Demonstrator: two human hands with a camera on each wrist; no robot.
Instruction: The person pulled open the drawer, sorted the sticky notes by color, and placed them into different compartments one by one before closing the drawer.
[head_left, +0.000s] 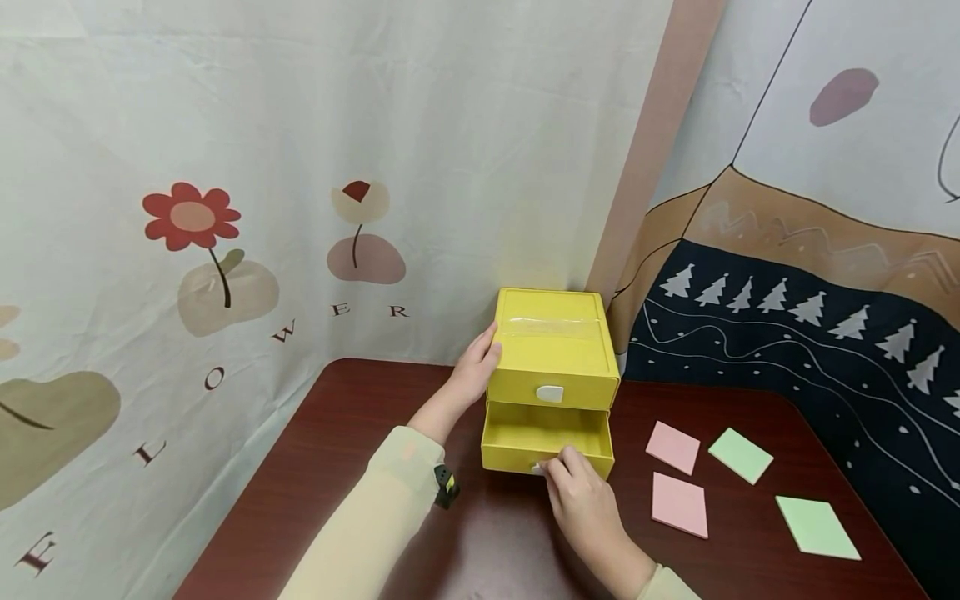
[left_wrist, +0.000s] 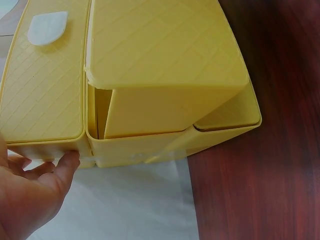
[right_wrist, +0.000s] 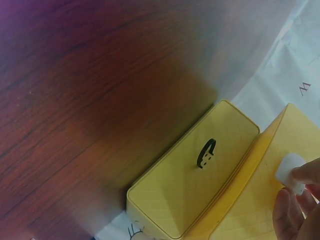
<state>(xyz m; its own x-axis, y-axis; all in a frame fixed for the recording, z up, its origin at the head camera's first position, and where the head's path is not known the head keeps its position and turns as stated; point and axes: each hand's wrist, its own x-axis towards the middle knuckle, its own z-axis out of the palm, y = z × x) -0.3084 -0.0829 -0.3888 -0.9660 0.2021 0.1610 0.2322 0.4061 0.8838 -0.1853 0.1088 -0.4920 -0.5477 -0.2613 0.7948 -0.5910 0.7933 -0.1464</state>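
A yellow drawer box [head_left: 551, 346] stands at the back of the table, with clear tape across its top. Its upper drawer [head_left: 517, 390] is closed and has a white tab [left_wrist: 48, 27]. Below that, a drawer [head_left: 506, 457] is pulled partway out, and no contents show inside it. Pinched in my right hand [head_left: 588, 504] is this drawer's white tab [right_wrist: 287, 169]. My left hand [head_left: 474, 368] rests against the left side of the box. Lower still, the right wrist view shows a yellow front [right_wrist: 195, 175] with a dark curved handle [right_wrist: 206, 153].
Right of the box lie two pink square pads [head_left: 673, 447] and two green ones [head_left: 818, 527] on the dark red wooden table [head_left: 495, 550]. A printed cloth [head_left: 450, 167] hangs close behind the box.
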